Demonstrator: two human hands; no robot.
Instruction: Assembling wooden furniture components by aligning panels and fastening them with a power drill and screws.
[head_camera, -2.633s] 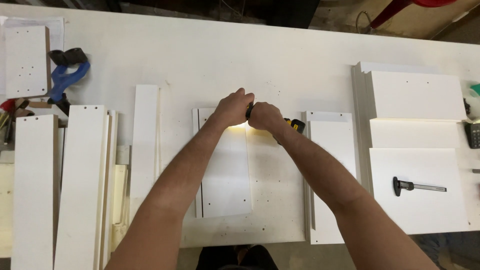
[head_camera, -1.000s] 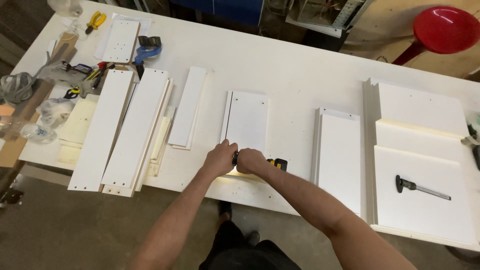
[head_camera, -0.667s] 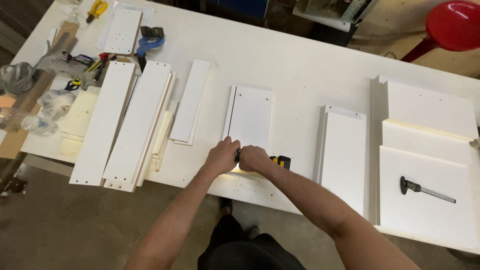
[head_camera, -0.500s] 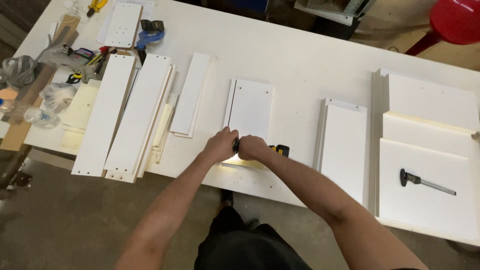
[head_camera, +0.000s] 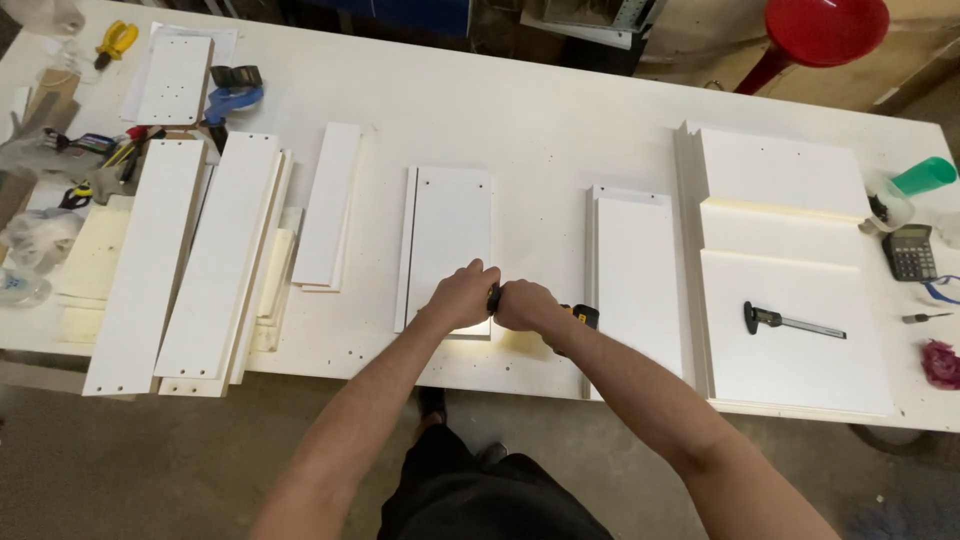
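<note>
Head view, looking down at a white worktop (head_camera: 560, 110). The left hand (head_camera: 462, 297) and right hand (head_camera: 522, 305) meet at the near end of a narrow white panel (head_camera: 450, 230) lying flat at the worktop's centre. Both hands are closed in a grip around a black-and-yellow tool (head_camera: 578, 316), of which only a short dark section between the knuckles and a yellow-and-black tail behind the right wrist show; its working end is hidden under the hands, so its kind cannot be told. A bright glow lights the panel edge just below the hands.

To the left lie long white boards (head_camera: 215, 260); to the right, a second panel (head_camera: 640, 285) and stacked larger panels (head_camera: 790, 290), one bearing a caliper (head_camera: 790, 320). A calculator (head_camera: 909, 252) sits near the right edge. The small items at far left are too cluttered to make out.
</note>
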